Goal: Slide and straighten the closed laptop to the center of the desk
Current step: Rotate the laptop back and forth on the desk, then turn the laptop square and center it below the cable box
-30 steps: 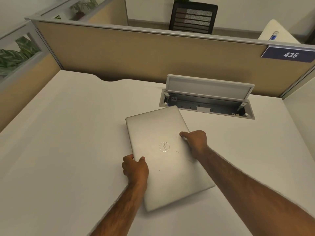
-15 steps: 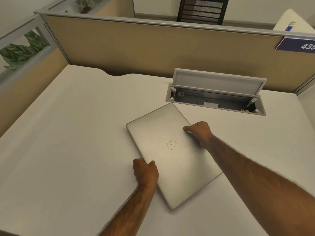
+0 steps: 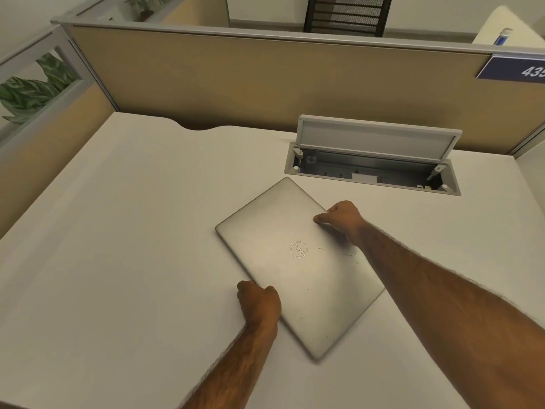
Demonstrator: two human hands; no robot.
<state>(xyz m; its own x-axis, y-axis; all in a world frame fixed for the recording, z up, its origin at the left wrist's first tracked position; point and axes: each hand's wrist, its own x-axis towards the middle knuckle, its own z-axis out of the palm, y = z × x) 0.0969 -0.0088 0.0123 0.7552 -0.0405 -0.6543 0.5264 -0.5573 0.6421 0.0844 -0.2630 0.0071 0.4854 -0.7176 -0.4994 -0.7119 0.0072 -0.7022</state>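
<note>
A closed silver laptop (image 3: 298, 267) with a round logo lies flat on the white desk (image 3: 132, 231), turned at a slant with one corner pointing toward the back. My left hand (image 3: 259, 302) grips its near-left long edge, fingers curled around it. My right hand (image 3: 342, 219) holds the far-right long edge, thumb on the lid. My right forearm crosses over the laptop's right corner and hides it.
An open cable hatch (image 3: 371, 169) with its lid raised sits in the desk just behind the laptop. Tan partition walls (image 3: 265, 84) close off the back and left. A blue number sign (image 3: 516, 69) hangs at the right.
The laptop has rotated clockwise on the desk, its far corner swinging right toward the hatch. My left hand slid down along the near edge, both hands still holding on.
</note>
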